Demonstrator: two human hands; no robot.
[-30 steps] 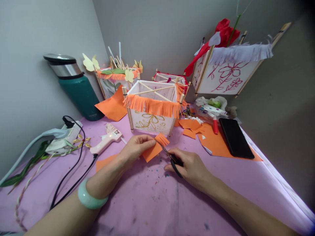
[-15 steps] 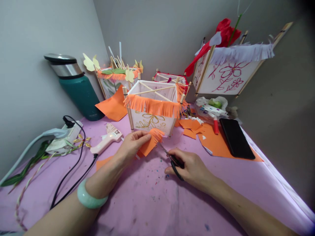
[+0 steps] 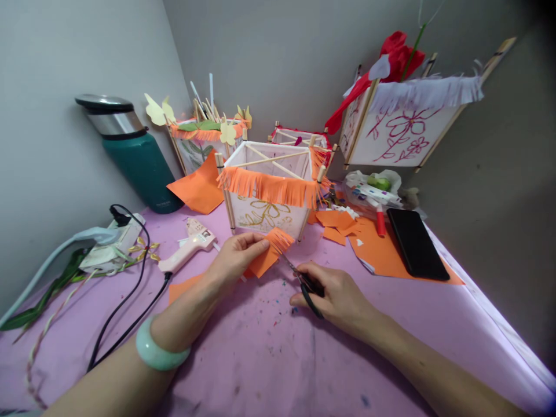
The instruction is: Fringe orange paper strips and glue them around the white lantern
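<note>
Between the thumb and fingers of my left hand (image 3: 238, 255) is a strip of orange paper (image 3: 263, 265), its upper right end slit into a fringe. My right hand (image 3: 336, 292) grips black-handled scissors (image 3: 311, 292), and their blades point up-left against the paper's slit edge. How far the blades are apart is hard to make out. Just behind the paper stands a lantern (image 3: 269, 217) of white panels and wooden sticks, with an orange fringe round its top and a gold flower drawn on the front.
A pink glue gun (image 3: 189, 249) with a black cord lies left, near a power strip (image 3: 113, 243). Behind stand a green bottle (image 3: 139, 165) and another lantern (image 3: 195, 152). Orange scraps (image 3: 334, 220), a black phone (image 3: 417, 243) and a red marker (image 3: 380, 221) lie right. A lantern (image 3: 403, 127) hangs above.
The orange paper has tilted slightly and its fringed end sits a little farther right. My left hand has shifted slightly right with it; the scissors have barely moved.
</note>
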